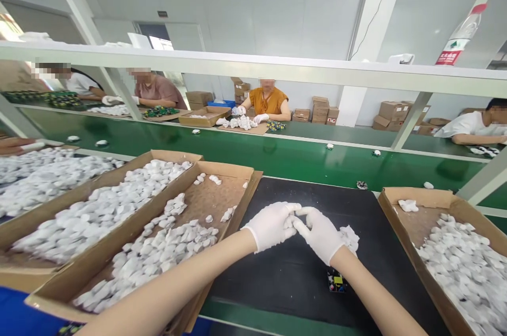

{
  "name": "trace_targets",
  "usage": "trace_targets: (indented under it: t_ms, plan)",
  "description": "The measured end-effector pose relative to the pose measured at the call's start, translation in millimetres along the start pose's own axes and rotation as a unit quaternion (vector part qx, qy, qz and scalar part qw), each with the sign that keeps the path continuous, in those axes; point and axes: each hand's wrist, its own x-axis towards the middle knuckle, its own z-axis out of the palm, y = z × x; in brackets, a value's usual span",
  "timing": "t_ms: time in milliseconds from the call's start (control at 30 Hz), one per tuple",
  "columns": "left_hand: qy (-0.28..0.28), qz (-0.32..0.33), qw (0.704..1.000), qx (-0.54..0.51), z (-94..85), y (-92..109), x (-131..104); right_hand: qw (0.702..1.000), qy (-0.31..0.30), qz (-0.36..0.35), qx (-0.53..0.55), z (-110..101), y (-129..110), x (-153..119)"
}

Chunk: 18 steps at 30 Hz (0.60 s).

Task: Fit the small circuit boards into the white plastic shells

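My left hand [273,226], in a white glove, reaches over the black mat [277,283] with its fingers closed. My right hand [322,235], gloved too, meets it fingertip to fingertip, thumb and forefinger drawn together. Whatever is pinched between them is small and whitish, and blends with the gloves. Partly behind my right hand lies a small pile of white pieces [350,240]. A circuit board [336,281] with a yellow part sits on the mat beside my right forearm, which partly hides it.
Cardboard trays of white pieces stand at left [158,251] and right [463,251]. Beyond the mat runs a green conveyor belt [237,151] with scattered small boards. A white shelf beam [253,66] crosses above, bearing a water bottle [459,37]. Several co-workers sit across the belt.
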Motion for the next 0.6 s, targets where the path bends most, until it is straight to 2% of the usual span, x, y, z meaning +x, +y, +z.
trace_targets:
  t_ms: [167, 267, 367, 433, 500, 600]
  plan:
    - [0.023, 0.024, 0.999, -0.019, 0.8, 24, -7, 0.994, -0.034, 0.012, 0.107, -1, 7, -1]
    - [0.032, 0.014, 0.995, -0.089, 4.2, 29, -7, 0.980, -0.059, 0.038, 0.187, -4, 7, -7]
    - [0.056, -0.003, 0.993, -0.106, 5.3, 29, -7, 0.966, -0.057, 0.062, 0.245, -6, 5, -10]
    - [0.058, -0.015, 0.997, -0.054, 4.4, 28, -6, 0.959, -0.051, 0.076, 0.269, -5, 5, -11]
    - [0.046, -0.034, 0.997, 0.051, 2.7, 25, -5, 0.954, -0.045, 0.089, 0.283, -4, 7, -11]
    - [0.027, -0.065, 0.981, 0.179, -0.3, 14, -1, 0.950, -0.036, 0.108, 0.291, 0, 10, -11]
